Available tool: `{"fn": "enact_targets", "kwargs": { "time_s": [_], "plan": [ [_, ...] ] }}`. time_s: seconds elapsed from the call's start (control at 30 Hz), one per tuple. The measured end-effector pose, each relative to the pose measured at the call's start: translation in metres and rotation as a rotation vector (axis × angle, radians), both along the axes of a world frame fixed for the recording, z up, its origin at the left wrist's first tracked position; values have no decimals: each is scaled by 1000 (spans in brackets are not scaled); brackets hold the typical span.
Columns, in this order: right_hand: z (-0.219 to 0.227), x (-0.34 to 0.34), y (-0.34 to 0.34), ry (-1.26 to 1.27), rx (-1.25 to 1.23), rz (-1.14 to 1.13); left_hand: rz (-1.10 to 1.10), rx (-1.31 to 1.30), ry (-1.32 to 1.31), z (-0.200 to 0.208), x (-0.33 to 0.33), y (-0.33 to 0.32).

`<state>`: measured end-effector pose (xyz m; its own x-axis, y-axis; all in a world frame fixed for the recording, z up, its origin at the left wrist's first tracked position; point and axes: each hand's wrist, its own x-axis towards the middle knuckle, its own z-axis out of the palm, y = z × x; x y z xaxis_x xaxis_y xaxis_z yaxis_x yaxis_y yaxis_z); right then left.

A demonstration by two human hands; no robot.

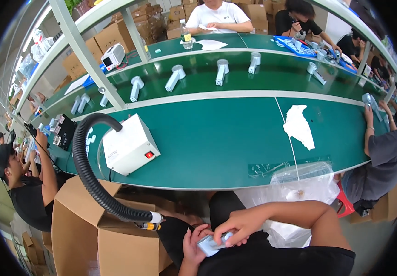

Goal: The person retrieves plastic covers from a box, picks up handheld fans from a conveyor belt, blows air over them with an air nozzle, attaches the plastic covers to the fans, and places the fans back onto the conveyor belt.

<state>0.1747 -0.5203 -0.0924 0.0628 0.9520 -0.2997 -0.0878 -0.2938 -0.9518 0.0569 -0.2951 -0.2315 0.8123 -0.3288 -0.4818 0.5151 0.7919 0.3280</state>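
Above my lap, at the bottom of the head view, I hold a small light blue-grey plastic device [207, 245]. My left hand [193, 244] cups its wider end, with the fingers curled around the side. My right hand [243, 226] grips it from above, fingers closed over the narrower part and hiding much of it. Just left of my hands hangs the tip of an electric screwdriver [150, 226] with a yellow band, at the end of a thick black ribbed hose [84, 172].
A white box machine [131, 145] with a red switch stands on the green bench [217, 138]. White cloth [298, 127] lies right of it. An open carton [76, 225] is at my left, clear plastic bags [295, 195] at my right. Beyond, several round-headed devices [176, 77] line a green belt; co-workers sit around.
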Motion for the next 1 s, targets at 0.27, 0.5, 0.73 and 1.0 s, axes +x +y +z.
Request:
{"fn": "enact_targets", "kwargs": {
  "time_s": [0.27,0.5,0.73,1.0],
  "plan": [
    [101,132,-85,-579,82,-831,-17,113,-167,-4,-50,37],
    [21,317,-108,-1502,-442,-1262,-63,219,-225,-2,-39,33],
    [-24,385,-112,-1690,-804,-1095,-52,560,-25,9,-57,55],
    [-14,456,-177,-1334,-948,-1438,67,488,41,34,-46,49]
  ]
}}
